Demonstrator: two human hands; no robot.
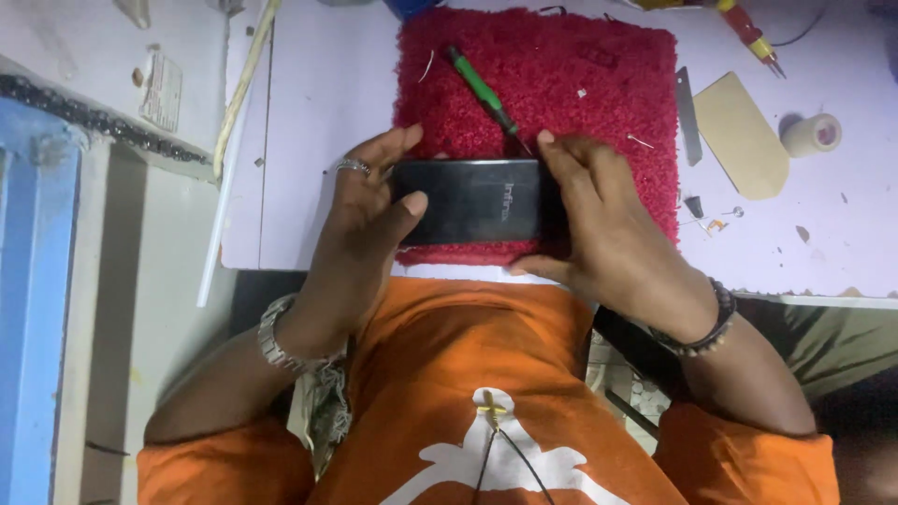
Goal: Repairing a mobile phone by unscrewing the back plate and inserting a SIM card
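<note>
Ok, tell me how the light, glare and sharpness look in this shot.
Head view: soft, dim indoor light with a purple cast on the table; a faint sheen, no harsh glare, on the black phone held by the left hand and right hand; red mat is sharp, the orange shirt slightly soft.

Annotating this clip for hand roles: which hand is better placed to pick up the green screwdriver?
Right, probably. The right hand grips the black phone with its fingers almost touching the green screwdriver tip; the left hand sits farther away.

Single head-worn view, looking steeply down, close over the worktable (318, 84) edge (own lap included)
</note>
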